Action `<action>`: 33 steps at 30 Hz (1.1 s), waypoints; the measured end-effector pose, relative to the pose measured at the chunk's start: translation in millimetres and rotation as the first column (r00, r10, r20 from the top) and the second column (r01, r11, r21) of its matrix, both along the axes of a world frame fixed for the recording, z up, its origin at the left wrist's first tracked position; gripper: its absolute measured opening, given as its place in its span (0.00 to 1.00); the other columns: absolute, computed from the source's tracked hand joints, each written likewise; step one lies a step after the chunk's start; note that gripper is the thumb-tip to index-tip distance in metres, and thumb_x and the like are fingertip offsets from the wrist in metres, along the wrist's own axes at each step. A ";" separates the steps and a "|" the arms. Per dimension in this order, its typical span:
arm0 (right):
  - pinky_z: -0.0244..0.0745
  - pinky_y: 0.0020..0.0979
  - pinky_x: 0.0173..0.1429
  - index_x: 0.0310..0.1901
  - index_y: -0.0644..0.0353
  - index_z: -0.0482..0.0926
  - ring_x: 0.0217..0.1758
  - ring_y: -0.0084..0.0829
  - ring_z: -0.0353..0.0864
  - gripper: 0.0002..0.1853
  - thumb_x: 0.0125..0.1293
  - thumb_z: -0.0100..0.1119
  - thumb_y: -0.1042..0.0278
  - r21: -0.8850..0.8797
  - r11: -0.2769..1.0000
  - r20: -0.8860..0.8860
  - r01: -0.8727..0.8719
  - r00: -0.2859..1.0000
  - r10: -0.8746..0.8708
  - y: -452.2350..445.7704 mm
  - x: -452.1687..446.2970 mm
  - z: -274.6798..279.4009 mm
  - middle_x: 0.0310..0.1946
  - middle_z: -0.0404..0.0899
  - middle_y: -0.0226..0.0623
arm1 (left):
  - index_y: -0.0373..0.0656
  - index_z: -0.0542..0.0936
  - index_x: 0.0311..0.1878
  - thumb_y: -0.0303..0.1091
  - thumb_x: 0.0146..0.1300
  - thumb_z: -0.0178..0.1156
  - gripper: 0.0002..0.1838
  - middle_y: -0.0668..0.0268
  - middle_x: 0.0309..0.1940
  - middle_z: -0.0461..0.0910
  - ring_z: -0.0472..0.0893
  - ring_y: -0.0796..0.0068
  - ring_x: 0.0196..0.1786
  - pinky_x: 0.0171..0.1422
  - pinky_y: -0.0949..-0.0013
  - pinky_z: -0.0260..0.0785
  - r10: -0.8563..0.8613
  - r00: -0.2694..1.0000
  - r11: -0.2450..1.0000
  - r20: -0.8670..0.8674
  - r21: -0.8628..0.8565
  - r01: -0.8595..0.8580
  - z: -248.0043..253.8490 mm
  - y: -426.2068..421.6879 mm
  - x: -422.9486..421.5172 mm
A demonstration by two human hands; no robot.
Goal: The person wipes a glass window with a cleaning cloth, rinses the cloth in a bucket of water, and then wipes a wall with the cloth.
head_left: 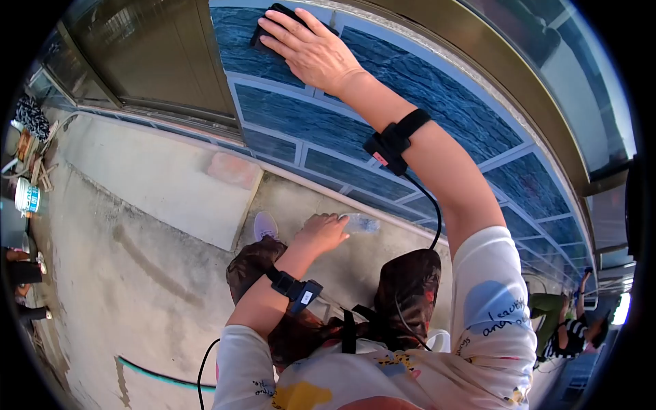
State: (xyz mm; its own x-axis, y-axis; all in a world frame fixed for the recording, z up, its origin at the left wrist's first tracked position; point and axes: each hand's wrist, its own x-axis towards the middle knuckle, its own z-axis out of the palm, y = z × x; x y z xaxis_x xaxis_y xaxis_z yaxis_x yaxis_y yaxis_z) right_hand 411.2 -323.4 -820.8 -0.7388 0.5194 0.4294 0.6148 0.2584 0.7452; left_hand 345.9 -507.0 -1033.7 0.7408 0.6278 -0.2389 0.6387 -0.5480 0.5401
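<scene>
In the head view, the right hand (321, 58) holds a dark pad (280, 9) against the blue tiled wall (403, 78), fingers laid nearly straight across it. A brown door panel (147, 58) borders those tiles. The left hand (321, 232) grips nothing, fingers loosely bent, near what may be a clear bottle (364, 223). A pale slab (160, 188) lies by the wall; a black cable (439, 220) hangs from the right forearm's band (393, 143). A person in stripes (574, 338) is well apart.
</scene>
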 end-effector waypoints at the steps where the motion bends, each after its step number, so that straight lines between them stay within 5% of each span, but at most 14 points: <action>1: 0.34 0.36 0.75 0.64 0.44 0.63 0.73 0.26 0.42 0.26 0.63 0.49 0.60 0.028 0.999 0.031 0.029 0.999 -0.029 2.3 -20.6 0.7 0.69 0.51 0.26 | 0.42 0.70 0.52 0.43 0.58 0.56 0.22 0.55 0.41 0.78 0.78 0.55 0.46 0.50 0.55 0.68 0.037 0.999 0.998 0.025 0.041 -0.038 2.9 -0.6 -1.0; 2: 0.39 0.39 0.74 0.61 0.56 0.66 0.73 0.36 0.46 0.26 0.59 0.45 0.65 -0.054 0.985 -0.003 -0.165 0.986 0.165 24.1 -27.2 -0.4 0.68 0.54 0.36 | 0.42 0.70 0.52 0.43 0.58 0.56 0.22 0.55 0.41 0.78 0.78 0.55 0.46 0.50 0.55 0.68 0.056 0.998 0.998 0.022 0.013 -0.056 4.1 -1.4 -1.8; 4: 0.34 0.41 0.75 0.62 0.53 0.64 0.73 0.32 0.43 0.26 0.60 0.42 0.60 0.003 0.988 0.046 -0.153 0.987 0.153 48.8 -52.1 -22.1 0.68 0.54 0.33 | 0.43 0.70 0.52 0.44 0.58 0.56 0.22 0.56 0.40 0.78 0.78 0.55 0.44 0.49 0.55 0.68 0.080 0.987 0.993 -0.139 0.097 -0.067 3.0 3.8 -0.9; 8: 0.34 0.42 0.74 0.63 0.55 0.62 0.74 0.34 0.41 0.27 0.61 0.41 0.61 -0.096 0.991 0.097 -0.088 0.991 0.097 41.4 -65.1 -50.2 0.69 0.52 0.34 | 0.43 0.70 0.52 0.44 0.58 0.56 0.21 0.58 0.39 0.79 0.79 0.56 0.43 0.50 0.58 0.67 0.104 0.990 0.991 -0.096 0.099 -0.094 -6.9 6.4 0.7; 10: 0.33 0.35 0.75 0.64 0.44 0.63 0.73 0.26 0.41 0.27 0.61 0.48 0.63 -0.051 0.998 0.242 0.042 0.970 -0.029 20.1 -50.4 -74.4 0.69 0.50 0.26 | 0.43 0.70 0.52 0.44 0.58 0.56 0.22 0.58 0.40 0.78 0.78 0.57 0.44 0.49 0.57 0.68 0.097 0.989 0.993 -0.115 0.072 -0.089 -5.7 9.3 0.7; 14: 0.26 0.36 0.75 0.66 0.44 0.58 0.74 0.25 0.36 0.27 0.64 0.44 0.63 -0.198 0.974 0.399 0.114 0.917 -0.026 -11.6 27.5 -144.2 0.71 0.43 0.24 | 0.42 0.70 0.53 0.44 0.58 0.56 0.23 0.56 0.41 0.78 0.78 0.57 0.46 0.50 0.56 0.68 0.072 0.983 0.997 -0.169 0.036 -0.067 -6.2 12.3 -0.3; 19: 0.26 0.35 0.75 0.69 0.46 0.50 0.75 0.24 0.32 0.32 0.63 0.44 0.64 -0.415 0.865 0.454 0.281 0.888 -0.071 -99.4 173.5 -166.4 0.72 0.36 0.23 | 0.42 0.70 0.55 0.44 0.59 0.54 0.23 0.55 0.44 0.78 0.76 0.57 0.50 0.53 0.58 0.68 0.054 0.975 0.998 -0.214 0.002 -0.055 -18.6 11.7 -9.7; 22: 0.29 0.35 0.75 0.70 0.44 0.48 0.75 0.24 0.33 0.34 0.62 0.46 0.64 -0.296 0.821 0.605 0.488 0.761 -0.235 -170.8 258.3 -134.9 0.72 0.36 0.21 | 0.43 0.73 0.51 0.44 0.58 0.56 0.20 0.57 0.44 0.79 0.77 0.60 0.50 0.53 0.59 0.68 0.077 0.977 0.996 -0.199 0.068 -0.065 -20.8 4.0 -14.0; 27: 0.40 0.34 0.74 0.68 0.44 0.53 0.73 0.22 0.42 0.36 0.56 0.49 0.70 -0.253 0.755 0.562 0.605 0.727 -0.394 -244.3 351.4 -96.2 0.71 0.42 0.20 | 0.42 0.74 0.49 0.42 0.58 0.56 0.19 0.57 0.43 0.79 0.77 0.61 0.50 0.51 0.59 0.68 0.042 0.988 0.998 -0.151 0.045 -0.036 -30.5 -7.5 -16.2; 33: 0.41 0.35 0.74 0.67 0.44 0.55 0.73 0.24 0.44 0.33 0.58 0.48 0.70 -0.324 0.816 0.372 0.479 0.857 -0.356 -184.2 280.7 -119.1 0.70 0.46 0.22 | 0.43 0.70 0.56 0.43 0.59 0.55 0.23 0.56 0.46 0.77 0.75 0.58 0.52 0.56 0.57 0.65 0.046 0.968 0.999 -0.246 -0.015 -0.051 -9.0 -9.7 -7.4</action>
